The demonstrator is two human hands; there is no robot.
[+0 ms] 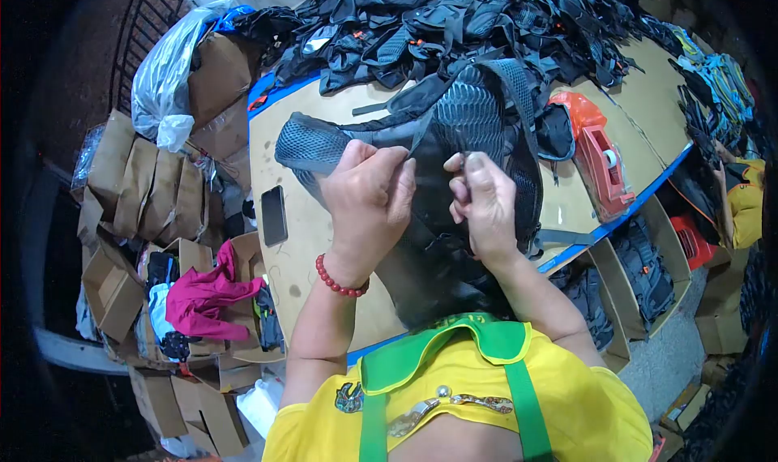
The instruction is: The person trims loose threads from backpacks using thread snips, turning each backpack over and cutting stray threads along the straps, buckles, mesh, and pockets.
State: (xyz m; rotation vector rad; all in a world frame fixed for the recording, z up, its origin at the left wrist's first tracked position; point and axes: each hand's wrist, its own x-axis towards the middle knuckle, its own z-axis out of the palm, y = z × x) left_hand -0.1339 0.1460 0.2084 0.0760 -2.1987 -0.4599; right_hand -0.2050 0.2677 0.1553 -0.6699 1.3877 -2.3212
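Note:
A black backpack with grey mesh padding lies on the table in front of me, its lower part against my body. My left hand, above a red bead bracelet, is closed in a pinch on a dark strap at the middle of the backpack. To its right my right hand is closed too, thumb against curled fingers, over the pack's right side. What it holds, if anything, is too small to make out. The two hands are apart.
A large pile of black backpacks covers the table's far side. A phone lies left, a red tape dispenser right. Cardboard boxes and a magenta cloth stand left. Another person's yellow garment shows far right.

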